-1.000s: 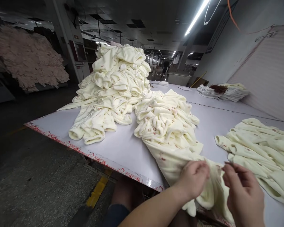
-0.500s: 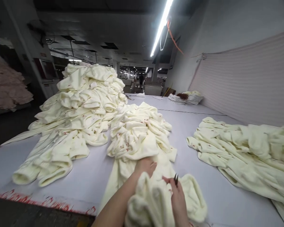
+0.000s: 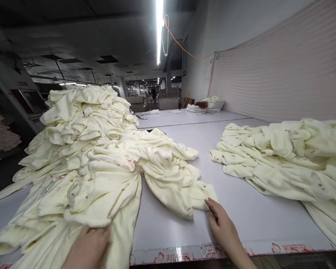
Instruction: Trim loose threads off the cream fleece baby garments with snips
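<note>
Garments (image 3: pixel 100 160) in plush, rumpled heaps

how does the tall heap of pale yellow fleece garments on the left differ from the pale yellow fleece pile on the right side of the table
The tall, rumpled heap of pale yellow fleece garments rises higher, while the spread-out pile of pale yellow fleece lies lower. The left hand is at the heap's front; no hand touches the pile. Both share soft folds and small reddish marks.
</note>
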A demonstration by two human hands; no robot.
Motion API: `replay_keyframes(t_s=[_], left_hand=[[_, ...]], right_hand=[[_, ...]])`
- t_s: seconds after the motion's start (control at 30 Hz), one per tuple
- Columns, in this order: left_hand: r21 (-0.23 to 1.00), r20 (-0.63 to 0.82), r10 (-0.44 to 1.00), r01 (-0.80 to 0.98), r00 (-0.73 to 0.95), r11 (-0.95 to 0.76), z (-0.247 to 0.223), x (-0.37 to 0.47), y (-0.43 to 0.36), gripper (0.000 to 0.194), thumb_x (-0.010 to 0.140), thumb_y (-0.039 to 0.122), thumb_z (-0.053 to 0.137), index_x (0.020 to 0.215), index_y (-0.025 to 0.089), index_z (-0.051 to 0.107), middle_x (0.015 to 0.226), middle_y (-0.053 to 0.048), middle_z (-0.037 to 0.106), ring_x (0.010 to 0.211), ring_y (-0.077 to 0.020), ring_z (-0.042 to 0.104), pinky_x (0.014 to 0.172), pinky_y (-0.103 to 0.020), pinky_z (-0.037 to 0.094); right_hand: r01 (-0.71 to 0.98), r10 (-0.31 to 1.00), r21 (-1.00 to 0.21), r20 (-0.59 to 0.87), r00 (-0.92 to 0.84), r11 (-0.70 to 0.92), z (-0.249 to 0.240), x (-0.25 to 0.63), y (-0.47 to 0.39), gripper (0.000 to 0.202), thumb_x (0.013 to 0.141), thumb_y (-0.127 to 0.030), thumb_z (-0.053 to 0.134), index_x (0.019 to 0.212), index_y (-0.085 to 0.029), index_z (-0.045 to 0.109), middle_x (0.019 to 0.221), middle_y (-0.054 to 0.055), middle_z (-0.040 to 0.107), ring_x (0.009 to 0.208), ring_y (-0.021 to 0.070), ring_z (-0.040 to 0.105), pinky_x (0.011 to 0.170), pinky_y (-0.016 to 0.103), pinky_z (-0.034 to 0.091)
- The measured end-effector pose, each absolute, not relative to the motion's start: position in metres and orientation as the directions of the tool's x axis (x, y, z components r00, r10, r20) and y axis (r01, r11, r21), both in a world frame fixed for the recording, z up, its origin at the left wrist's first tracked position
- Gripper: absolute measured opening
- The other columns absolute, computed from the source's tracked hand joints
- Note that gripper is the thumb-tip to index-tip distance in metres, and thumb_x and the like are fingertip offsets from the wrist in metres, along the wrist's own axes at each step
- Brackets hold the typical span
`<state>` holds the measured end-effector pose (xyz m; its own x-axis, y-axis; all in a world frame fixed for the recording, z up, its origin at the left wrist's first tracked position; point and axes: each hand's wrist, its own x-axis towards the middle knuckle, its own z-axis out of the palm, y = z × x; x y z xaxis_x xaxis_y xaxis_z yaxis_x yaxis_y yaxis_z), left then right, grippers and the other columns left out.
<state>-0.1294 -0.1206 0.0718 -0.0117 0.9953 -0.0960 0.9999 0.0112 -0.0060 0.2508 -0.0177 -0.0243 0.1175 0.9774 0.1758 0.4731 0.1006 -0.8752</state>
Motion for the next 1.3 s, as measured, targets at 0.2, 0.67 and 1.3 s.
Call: replay_keyframes(t_s=[0.2, 0.67, 1.3], left_hand=[[0.468, 0.082, 0.969, 0.850, 0.233, -0.244, 0.046, -0.011, -0.067, 0.056, 0.076, 0.029, 0.057, 0.130, 0.021, 0.045, 0.134, -0.014, 0.047, 0.120, -0.0300, 0.046, 0.097, -0.041, 0.039], [0.720, 0.454, 0.889, 0.613, -0.061, -0.325, 0.016, 0.025, -0.047, 0.022, 0.078, 0.015, 0.053, 0.097, 0.022, 0.044, 0.105, -0.007, 0.051, 0.103, -0.0206, 0.051, 0.088, -0.037, 0.045], [0.785, -0.222, 0.968, -0.567, 0.117, 0.249, 0.037, 0.017, -0.077, 0.027, 0.081, 0.031, 0.062, 0.098, 0.011, 0.068, 0.088, -0.009, 0.070, 0.086, -0.0207, 0.062, 0.081, -0.030, 0.044]], right_hand=[[0.373, 0.998, -0.927, 0.064, 0.026, 0.050, -0.021, 0.224, -0.022, 0.037, 0.081, -0.045, 0.047, 0.106, -0.021, 0.062, 0.108, 0.009, 0.070, 0.103, 0.0288, 0.063, 0.088, 0.042, 0.049], [0.022, 0.975, -0.994, 0.105, -0.198, 0.111, 0.003, 0.177, -0.036, 0.034, 0.079, -0.035, 0.060, 0.107, -0.017, 0.061, 0.099, 0.008, 0.069, 0.091, 0.0235, 0.064, 0.074, 0.031, 0.052], [0.453, 0.911, -0.793, 0.390, -0.134, 0.406, 0.020, 0.165, -0.037, 0.017, 0.088, -0.034, 0.048, 0.075, -0.022, 0.049, 0.072, 0.001, 0.053, 0.066, 0.0160, 0.052, 0.059, 0.025, 0.044]])
